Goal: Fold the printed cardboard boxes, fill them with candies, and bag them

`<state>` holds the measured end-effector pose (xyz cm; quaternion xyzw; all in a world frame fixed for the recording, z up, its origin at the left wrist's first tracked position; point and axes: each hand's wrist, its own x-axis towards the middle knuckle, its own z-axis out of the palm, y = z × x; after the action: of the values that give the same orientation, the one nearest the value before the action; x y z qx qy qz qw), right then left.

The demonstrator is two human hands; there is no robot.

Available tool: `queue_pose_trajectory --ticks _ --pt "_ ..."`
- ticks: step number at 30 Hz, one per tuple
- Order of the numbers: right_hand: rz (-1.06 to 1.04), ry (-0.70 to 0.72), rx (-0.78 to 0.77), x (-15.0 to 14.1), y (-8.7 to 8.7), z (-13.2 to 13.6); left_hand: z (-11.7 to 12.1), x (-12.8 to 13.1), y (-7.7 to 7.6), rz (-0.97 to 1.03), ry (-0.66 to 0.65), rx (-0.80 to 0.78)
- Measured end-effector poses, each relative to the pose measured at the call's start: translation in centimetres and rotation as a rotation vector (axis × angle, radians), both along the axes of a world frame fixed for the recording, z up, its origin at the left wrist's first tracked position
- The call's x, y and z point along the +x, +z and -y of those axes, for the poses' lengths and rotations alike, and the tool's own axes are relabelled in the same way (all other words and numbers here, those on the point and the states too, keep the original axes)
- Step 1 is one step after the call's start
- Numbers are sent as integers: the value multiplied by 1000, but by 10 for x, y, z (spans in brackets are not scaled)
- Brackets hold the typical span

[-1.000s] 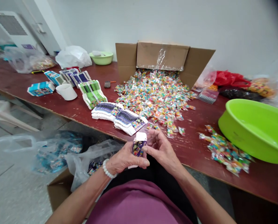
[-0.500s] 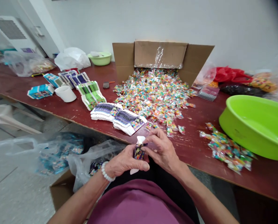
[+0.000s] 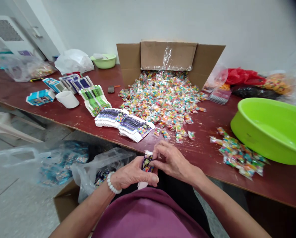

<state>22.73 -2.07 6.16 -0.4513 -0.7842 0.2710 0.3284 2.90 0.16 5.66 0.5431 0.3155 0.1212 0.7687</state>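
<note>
Purple carton (image 3: 147, 163) sits in the curled left hand (image 3: 133, 173); the right hand (image 3: 173, 160) pinches its top.

Two hands at a small purple box (image 3: 147, 163), just off the near edge of the table (image 3: 202, 142).
The left hand (image 3: 131, 173) grips the box; fingers of the right hand (image 3: 172, 161) touch its upper part. Flat purple cartons (image 3: 134, 127) lie along the near edge. Wrapped candies (image 3: 163, 102) spread from a cardboard box (image 3: 169, 54) by the far edge. Toward the right end, a green basin (image 3: 252, 135) stands beside a smaller candy pile (image 3: 237, 153).
</note>
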Motion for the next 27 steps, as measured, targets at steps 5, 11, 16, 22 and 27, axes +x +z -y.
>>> queue_pose_trajectory --ticks 5,11,16,22,27 --pt "-37 -35 34 3 5 1 1 -3 -2 22 -11 -41" --pt "-80 -17 -48 5 5 2 7 -3 -3 86 -48 -181" --pt "-69 21 -130 12 7 3 11 -1 -1 46 -38 -201" --pt "27 60 -40 15 14 7 11 0 -2 73 -53 -163" --pt "114 103 18 14 19 15 10 -1 -6 124 -74 -168"
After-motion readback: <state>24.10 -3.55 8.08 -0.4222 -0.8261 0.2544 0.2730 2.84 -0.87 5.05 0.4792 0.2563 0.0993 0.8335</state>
